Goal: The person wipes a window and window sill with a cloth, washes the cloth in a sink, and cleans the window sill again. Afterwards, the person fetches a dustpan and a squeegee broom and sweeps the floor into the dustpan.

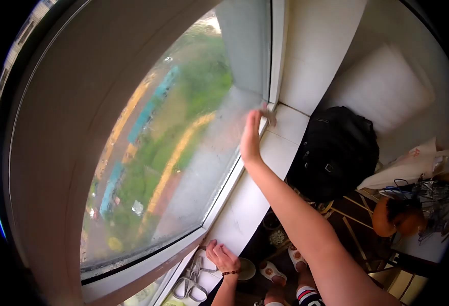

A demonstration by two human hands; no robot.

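My right hand [251, 138] is raised to the far lower corner of the window, its fingers pressed together on a greyish cloth [269, 117]. The cloth is bunched against the window frame [228, 177], just above the tiled sill, and is partly hidden and blurred. My left hand [223, 256], with a dark red bead bracelet at the wrist, rests on the near part of the sill [242, 218], fingers apart and slightly bent. A looped grey strap [190, 286] lies beside it on the sill. The window pane [183, 132] looks hazy, with wet specks along its bottom edge.
A black backpack [334, 153] stands right of the sill, below a pale wrapped slab [382, 92]. Farther right are a cream cloth bag [405, 166], a round orange-brown object [395, 217] and tangled wire hangers [441, 196]. My sandalled feet [273, 273] are on the floor below.
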